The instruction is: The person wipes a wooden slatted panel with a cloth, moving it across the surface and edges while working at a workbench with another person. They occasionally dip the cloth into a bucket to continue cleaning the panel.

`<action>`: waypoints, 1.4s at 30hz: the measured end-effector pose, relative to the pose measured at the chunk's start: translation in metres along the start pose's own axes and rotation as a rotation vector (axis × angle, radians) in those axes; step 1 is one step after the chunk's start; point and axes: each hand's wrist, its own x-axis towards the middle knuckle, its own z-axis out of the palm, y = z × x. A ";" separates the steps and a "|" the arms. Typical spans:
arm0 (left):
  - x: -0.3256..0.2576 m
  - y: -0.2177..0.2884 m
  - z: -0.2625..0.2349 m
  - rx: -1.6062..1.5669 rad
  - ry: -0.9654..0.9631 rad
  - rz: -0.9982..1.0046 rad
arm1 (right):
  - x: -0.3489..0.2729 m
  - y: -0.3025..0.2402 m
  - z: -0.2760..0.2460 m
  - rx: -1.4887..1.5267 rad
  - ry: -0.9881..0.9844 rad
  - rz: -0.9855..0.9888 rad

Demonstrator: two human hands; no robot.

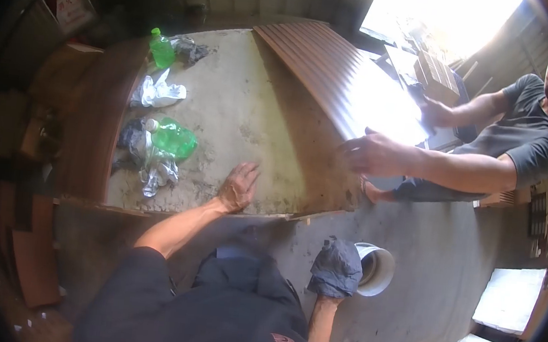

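Beside the table [225, 94], a bucket [385, 280] is shadowed inside, the left hand [239, 186] unclasped, the right hand [331, 283], grip indiscernible, covered by dark cloth [336, 263] pointed lengthwise forward.

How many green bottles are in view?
2: a green-capped bottle at the far left of the table, and a white-capped bottle nearer, by crumpled silvery material. Others could be hidden.
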 end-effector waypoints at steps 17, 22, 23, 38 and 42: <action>0.050 -0.025 -0.046 0.223 0.145 -0.365 | 0.185 -0.071 -0.004 -0.241 -0.063 -0.225; 0.039 0.010 -0.021 0.410 0.268 -0.546 | 0.229 -0.131 0.035 0.441 -0.150 -0.760; 0.034 0.019 -0.017 0.426 0.303 -0.577 | 0.229 -0.147 0.048 0.387 -0.146 -0.864; 0.051 0.025 -0.035 0.467 0.192 -0.708 | 0.721 -0.380 0.108 0.332 0.369 -0.846; 0.021 0.053 -0.033 0.463 0.164 -0.741 | 0.786 -0.403 0.128 0.318 0.380 -0.752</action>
